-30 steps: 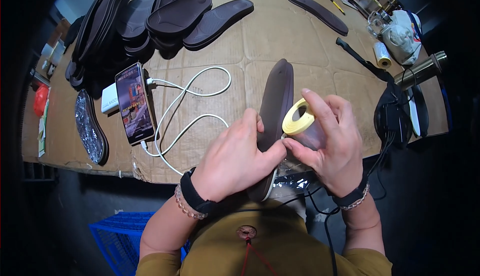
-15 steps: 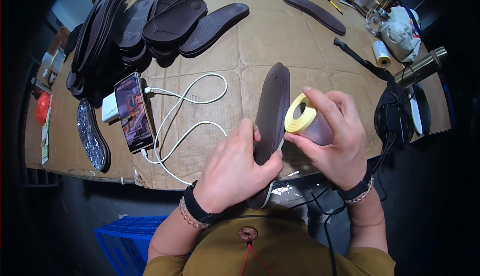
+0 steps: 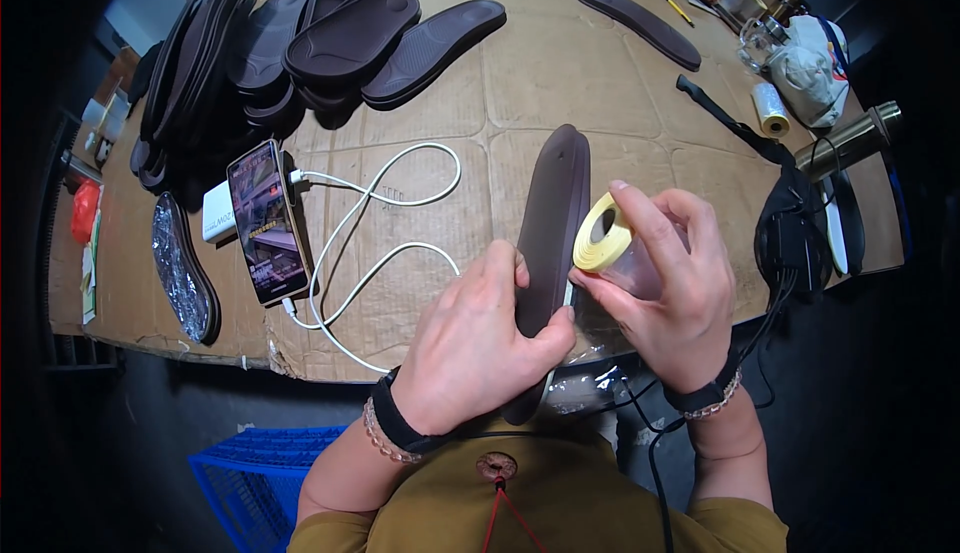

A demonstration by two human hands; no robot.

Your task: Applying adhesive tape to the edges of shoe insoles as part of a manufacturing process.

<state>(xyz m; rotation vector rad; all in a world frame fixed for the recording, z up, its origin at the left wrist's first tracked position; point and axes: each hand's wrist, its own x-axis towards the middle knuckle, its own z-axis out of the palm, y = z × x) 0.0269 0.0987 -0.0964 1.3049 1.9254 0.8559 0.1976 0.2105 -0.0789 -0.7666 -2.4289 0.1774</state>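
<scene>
My left hand [image 3: 475, 333] grips a pair of dark brown shoe soles [image 3: 549, 215], stacked together and stood on edge. Its thumb presses the side edge, where a pale strip shows. Close on the right, my right hand [image 3: 675, 288] is closed around a roll of clear film tape [image 3: 604, 236] with a yellow core end facing up and left. The right thumb and the roll sit right by the soles' edge. A thin stretch of pale tape seems to lie along that edge between my two thumbs.
Piled dark soles [image 3: 345, 38] stand at the far left. A phone [image 3: 268, 223] leans on a white power bank with a looping white cable [image 3: 415, 198]. A film-wrapped sole [image 3: 183, 268] lies left. At right are another tape roll [image 3: 770, 110], a metal cylinder [image 3: 855, 140] and a black pouch [image 3: 790, 233].
Both hands, the soles and the roll have shifted slightly right in view. The roll is tilted a little more, and a bit more of the pale strip on the edge shows.
</scene>
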